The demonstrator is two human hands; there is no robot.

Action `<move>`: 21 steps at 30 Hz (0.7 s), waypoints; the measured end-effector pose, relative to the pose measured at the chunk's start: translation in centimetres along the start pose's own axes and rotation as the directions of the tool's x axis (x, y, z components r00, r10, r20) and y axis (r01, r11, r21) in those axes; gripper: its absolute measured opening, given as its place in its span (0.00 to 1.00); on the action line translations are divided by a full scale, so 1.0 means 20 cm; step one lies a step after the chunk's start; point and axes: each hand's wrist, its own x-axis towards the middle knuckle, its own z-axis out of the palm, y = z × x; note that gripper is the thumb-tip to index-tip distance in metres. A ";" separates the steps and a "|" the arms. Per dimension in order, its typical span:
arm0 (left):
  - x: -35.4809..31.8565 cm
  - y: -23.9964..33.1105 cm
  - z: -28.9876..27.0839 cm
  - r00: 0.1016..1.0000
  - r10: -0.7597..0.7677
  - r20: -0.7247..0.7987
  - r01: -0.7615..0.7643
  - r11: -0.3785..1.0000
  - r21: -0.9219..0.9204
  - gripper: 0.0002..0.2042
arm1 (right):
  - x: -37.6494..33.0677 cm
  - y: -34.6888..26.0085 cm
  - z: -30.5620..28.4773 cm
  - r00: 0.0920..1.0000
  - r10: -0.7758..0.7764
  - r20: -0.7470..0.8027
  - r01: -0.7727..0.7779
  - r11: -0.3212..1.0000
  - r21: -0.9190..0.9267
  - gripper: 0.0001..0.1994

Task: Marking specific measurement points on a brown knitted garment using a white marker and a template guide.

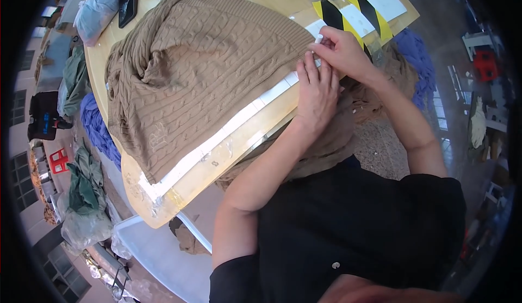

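Note:
A brown cable-knit sweater piece (217,58) lies spread over the wooden board of the table, its straight edge along a white marked strip (261,100). My left hand (319,93) rests flat at the right corner of the knit, fingers stretched out and holding nothing. Just beyond its fingertips, my right hand (347,55) pinches a short white stick that looks like chalk (319,39). The stick is at the ribbed edge of the knit; whether its tip touches the fabric is hidden. Pale hand-drawn marks (159,134) show near the left end of the knit.
Black-and-yellow striped tape (353,14) crosses white strips at the board's right end. A dark phone (128,8) and a plastic bag (99,12) lie at the far left. More brown knitwear (304,145) is heaped between the board and my body. Purple fabric (416,58) hangs at the right.

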 end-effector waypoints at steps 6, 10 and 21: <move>-0.01 0.01 0.09 0.994 -0.039 0.099 0.028 0.993 0.111 0.20 | 0.01 -0.18 0.16 0.979 -0.149 0.140 0.113 0.965 0.237 0.06; -0.02 0.05 0.11 0.994 -0.082 0.069 0.069 0.982 0.177 0.22 | 0.03 -0.15 0.20 0.938 -0.263 0.223 0.279 0.959 -0.043 0.06; -0.04 0.04 0.29 0.987 -0.109 -0.117 0.121 0.988 0.098 0.28 | 0.05 -0.35 0.49 0.927 -0.289 0.239 0.240 0.947 0.214 0.08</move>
